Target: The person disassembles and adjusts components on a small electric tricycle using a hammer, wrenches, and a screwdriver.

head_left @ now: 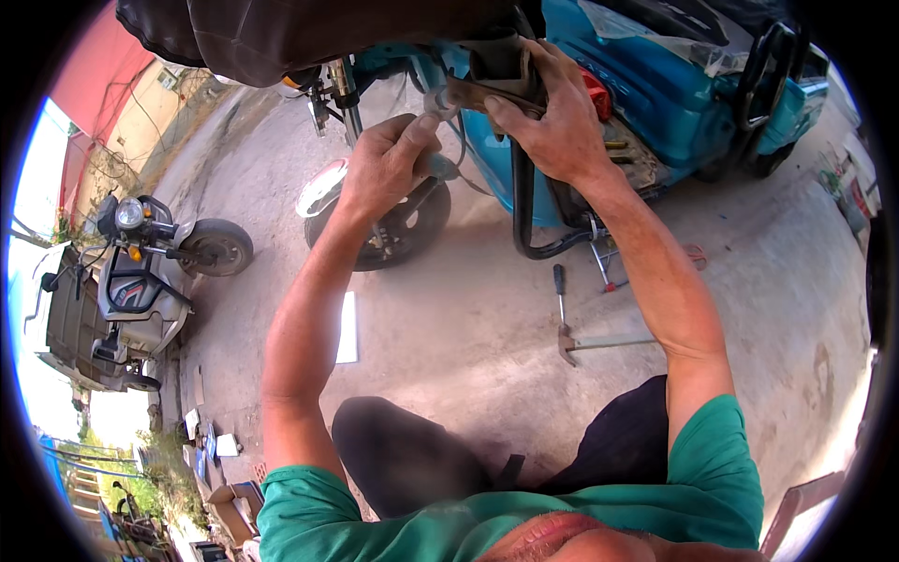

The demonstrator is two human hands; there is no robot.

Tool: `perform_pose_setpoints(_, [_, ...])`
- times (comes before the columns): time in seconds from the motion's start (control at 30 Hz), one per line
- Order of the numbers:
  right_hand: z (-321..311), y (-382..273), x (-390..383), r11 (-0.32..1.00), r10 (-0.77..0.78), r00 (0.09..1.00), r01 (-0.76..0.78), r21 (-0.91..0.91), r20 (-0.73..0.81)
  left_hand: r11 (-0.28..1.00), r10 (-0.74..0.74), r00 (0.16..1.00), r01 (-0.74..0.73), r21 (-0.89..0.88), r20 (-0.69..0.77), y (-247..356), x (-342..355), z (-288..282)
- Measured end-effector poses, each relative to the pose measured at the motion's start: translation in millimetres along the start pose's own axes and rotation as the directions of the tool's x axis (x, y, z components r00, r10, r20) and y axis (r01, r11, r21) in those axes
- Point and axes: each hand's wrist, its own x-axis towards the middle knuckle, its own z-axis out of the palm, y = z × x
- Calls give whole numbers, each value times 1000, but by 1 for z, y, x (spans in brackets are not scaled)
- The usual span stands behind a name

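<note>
The brown strip [501,99] sat high at the front of the blue three-wheeler [496,164], between both hands; it could have slipped if the right hand [557,108] had eased off, or twisted had the two pulled unevenly. That hand's thumb pressed the strip, fingers wrapped behind. The left hand [398,155], knuckles up, had thumb and forefinger pinched on a pale round part [438,100], forearm angled upward.

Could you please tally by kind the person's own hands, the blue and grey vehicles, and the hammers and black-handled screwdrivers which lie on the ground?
Hands: 2 (left hand, right hand)
Vehicles: 2 (blue vehicle, grey vehicle)
Hammer: 1
Black-handled screwdriver: 1
Total: 6
</note>
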Motion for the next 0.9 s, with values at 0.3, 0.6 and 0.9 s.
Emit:
perform_pose_setpoints(0.3, [3,8,-1,998,-44,999,44,-37,-1,459,-137,988,124,-880,67,-19,-3,100])
perform_pose_setpoints(0.6, [-3,-3,1,999,-8,999,10,-41,34,959,270,955,-256,119,-123,-30,20,28])
perform_pose_setpoints(0.9, [3,4,0,1000,0,999,0,-2,-38,260,502,715,-662,703,486,59,57,-55])
